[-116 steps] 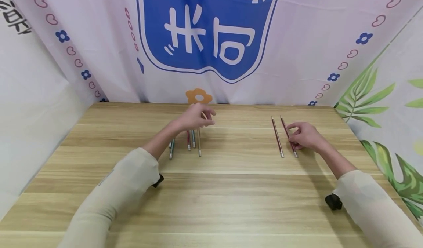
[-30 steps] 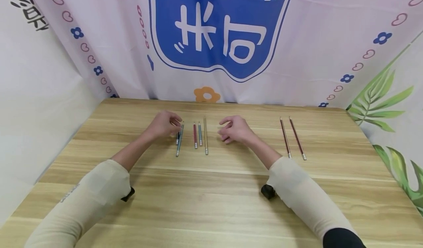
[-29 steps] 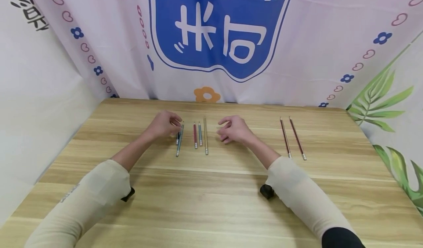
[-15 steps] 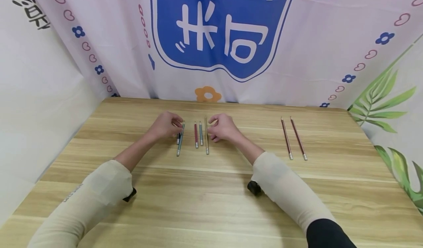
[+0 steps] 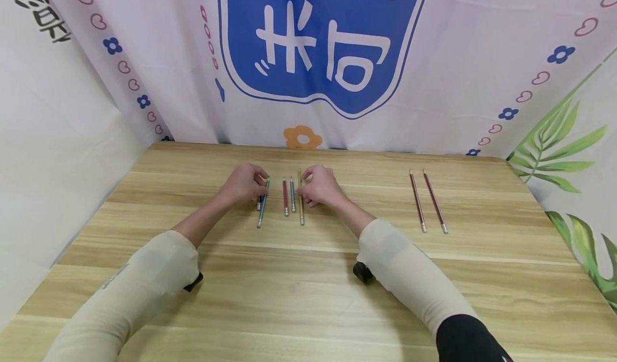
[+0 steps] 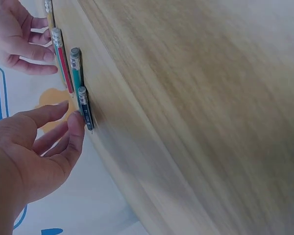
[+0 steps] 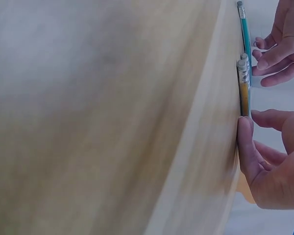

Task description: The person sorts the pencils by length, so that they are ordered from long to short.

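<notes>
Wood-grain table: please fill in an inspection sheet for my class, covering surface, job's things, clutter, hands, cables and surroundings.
Surface: flat wood-grain table.
Job's things: slim eraser-tipped black pencil, green pencil, red pencil, blue pencil, yellow pencil; two dark-red pencils farther right.
Clutter: nothing seen.
Left hand: by the green pencil; grip unclear.
Right hand: appears to pinch the yellow pencil.
Cables: nothing seen.
Surroundings: white printed cloth with blue emblem behind table.

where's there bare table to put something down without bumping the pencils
The widest bare patch of table lies nearest the person, between the sleeves. Another lies between the right hand and the two maroon pencils. It's crowded between that hand and the left hand, around the red pencil and blue pencil.
</notes>
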`<state>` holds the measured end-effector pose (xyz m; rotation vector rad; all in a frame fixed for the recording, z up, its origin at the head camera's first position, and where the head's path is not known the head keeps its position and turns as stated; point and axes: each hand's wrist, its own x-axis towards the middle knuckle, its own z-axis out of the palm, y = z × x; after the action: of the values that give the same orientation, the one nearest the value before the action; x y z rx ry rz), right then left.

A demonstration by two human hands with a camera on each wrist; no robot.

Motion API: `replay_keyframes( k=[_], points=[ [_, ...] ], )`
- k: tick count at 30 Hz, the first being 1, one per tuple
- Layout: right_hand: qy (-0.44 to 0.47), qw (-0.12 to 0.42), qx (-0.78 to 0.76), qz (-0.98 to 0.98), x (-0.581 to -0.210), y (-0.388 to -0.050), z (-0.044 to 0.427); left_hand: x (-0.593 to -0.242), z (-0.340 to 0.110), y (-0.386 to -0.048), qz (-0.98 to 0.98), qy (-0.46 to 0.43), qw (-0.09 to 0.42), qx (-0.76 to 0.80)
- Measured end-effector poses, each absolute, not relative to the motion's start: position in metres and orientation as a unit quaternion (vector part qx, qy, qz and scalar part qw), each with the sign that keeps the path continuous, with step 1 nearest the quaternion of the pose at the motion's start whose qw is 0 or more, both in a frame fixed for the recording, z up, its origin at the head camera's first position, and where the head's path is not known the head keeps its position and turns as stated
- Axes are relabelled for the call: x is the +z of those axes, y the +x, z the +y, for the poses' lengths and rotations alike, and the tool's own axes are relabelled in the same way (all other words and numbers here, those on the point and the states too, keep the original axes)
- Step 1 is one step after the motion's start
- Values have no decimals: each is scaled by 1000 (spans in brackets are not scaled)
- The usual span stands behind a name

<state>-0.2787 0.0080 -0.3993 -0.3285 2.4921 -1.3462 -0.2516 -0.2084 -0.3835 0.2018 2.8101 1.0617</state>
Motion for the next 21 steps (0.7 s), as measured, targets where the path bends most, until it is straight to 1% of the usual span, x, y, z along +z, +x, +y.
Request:
replay_keyframes(
  k=[6,21],
  points=[
    [-112,144,-461,869,-399,-279,7,-383,-203,-254,938,52,59,336],
    [-102,136,-438,883,-399,-280,4,-386,-192,-263,939,41,71,334]
  ],
)
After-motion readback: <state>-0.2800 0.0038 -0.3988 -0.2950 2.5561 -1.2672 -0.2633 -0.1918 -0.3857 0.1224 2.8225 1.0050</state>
